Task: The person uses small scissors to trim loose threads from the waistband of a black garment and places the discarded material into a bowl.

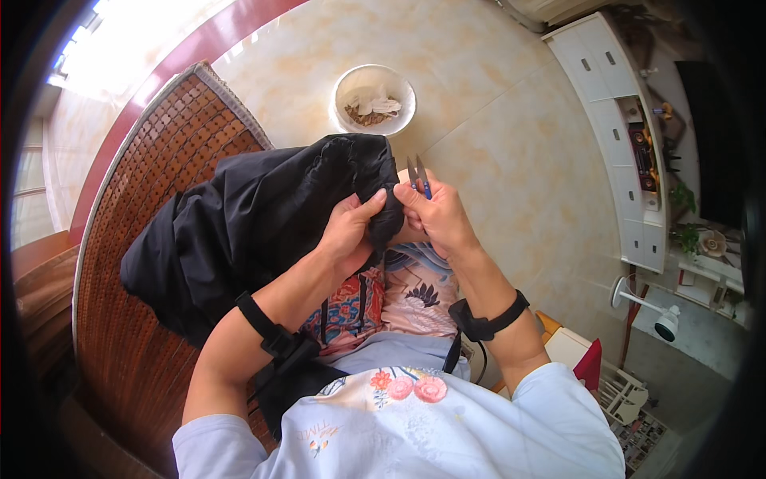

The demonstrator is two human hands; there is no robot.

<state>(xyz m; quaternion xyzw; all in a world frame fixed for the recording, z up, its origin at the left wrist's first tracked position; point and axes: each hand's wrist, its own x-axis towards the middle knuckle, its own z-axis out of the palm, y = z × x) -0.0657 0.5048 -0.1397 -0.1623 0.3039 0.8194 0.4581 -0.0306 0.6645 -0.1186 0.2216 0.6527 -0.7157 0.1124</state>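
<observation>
Black fabric point(239, 215) lies bunched across my lap and over the woven mat, its gathered edge raised near the centre. My left hand point(349, 229) pinches that edge, thumb on top, other fingers hidden behind the cloth. My right hand point(435, 211) is closed around small thread snips point(424, 185) with blue handles and pointed metal blades aimed upward. Its thumb and forefinger also meet the fabric's edge, just right of my left thumb. Under the cloth show my patterned pink and red trousers point(419, 299).
A white bin point(339, 104) with tissue and debris stands on the tiled floor ahead. The brown woven mat point(128, 231) covers the seat at left. White cabinets point(582, 72) line the right, with plants point(682, 197) and a white lamp point(667, 319) below.
</observation>
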